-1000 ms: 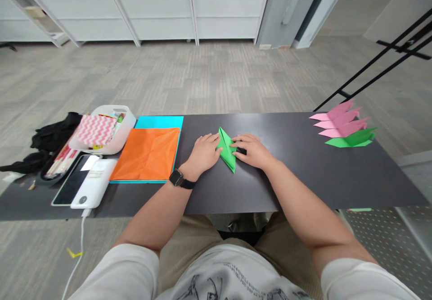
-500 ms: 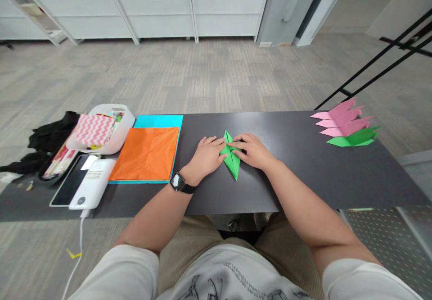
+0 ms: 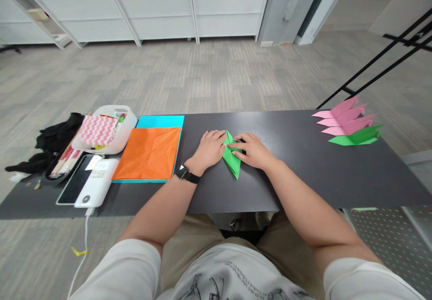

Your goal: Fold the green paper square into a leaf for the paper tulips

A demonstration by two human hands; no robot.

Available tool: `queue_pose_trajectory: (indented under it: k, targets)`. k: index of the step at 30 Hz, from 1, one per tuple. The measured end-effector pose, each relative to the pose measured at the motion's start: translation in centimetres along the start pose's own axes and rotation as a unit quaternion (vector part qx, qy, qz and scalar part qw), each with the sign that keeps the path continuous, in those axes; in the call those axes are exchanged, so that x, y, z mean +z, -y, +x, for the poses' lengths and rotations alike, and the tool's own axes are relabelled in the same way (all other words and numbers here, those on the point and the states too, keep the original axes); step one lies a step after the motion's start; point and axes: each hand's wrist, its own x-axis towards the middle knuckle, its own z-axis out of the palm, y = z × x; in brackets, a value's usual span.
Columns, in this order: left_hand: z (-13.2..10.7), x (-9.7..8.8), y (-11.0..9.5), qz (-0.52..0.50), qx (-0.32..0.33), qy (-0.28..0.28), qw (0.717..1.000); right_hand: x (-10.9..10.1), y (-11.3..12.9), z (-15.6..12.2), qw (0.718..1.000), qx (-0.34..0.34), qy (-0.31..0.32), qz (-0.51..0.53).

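Note:
A green folded paper [image 3: 232, 161], narrow and diamond-shaped with a crease down its middle, lies flat on the dark table. My left hand [image 3: 211, 148] rests palm down along its left side, fingers extended and lying flat, thumb against the paper's edge. From the right, my right hand [image 3: 252, 150] reaches over the paper. Its fingers are apart, with the fingertips pressing on the upper middle and the thumb lower down. Both hands are open and partly cover the paper's upper half.
Orange paper [image 3: 148, 153] lies on blue sheets [image 3: 162, 121] at the left. Beyond are a white basket [image 3: 125, 131], a phone [image 3: 76, 183], a white power bank [image 3: 96, 183] with a cable, and black cloth [image 3: 59, 133]. Pink folded papers [image 3: 346, 117] and a green one [image 3: 357, 137] stand far right.
My left hand has shifted slightly up along the paper, its fingers now closer together. The right hand stays nearly in place, and the whole view has moved a little.

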Motion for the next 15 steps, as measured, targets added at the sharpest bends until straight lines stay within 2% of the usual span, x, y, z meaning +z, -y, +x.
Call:
queue_pose_trajectory:
  k: [7, 15]
  targets:
    - [0.8, 0.8, 0.3, 0.024, -0.006, -0.029, 0.999, 0.2, 0.0, 0.0, 1.000, 0.000, -0.009, -0.005]
    - [1.0, 1.3, 0.2, 0.045, -0.021, -0.030, 0.998, 0.6, -0.1, 0.0, 1.000, -0.005, -0.016, -0.011]
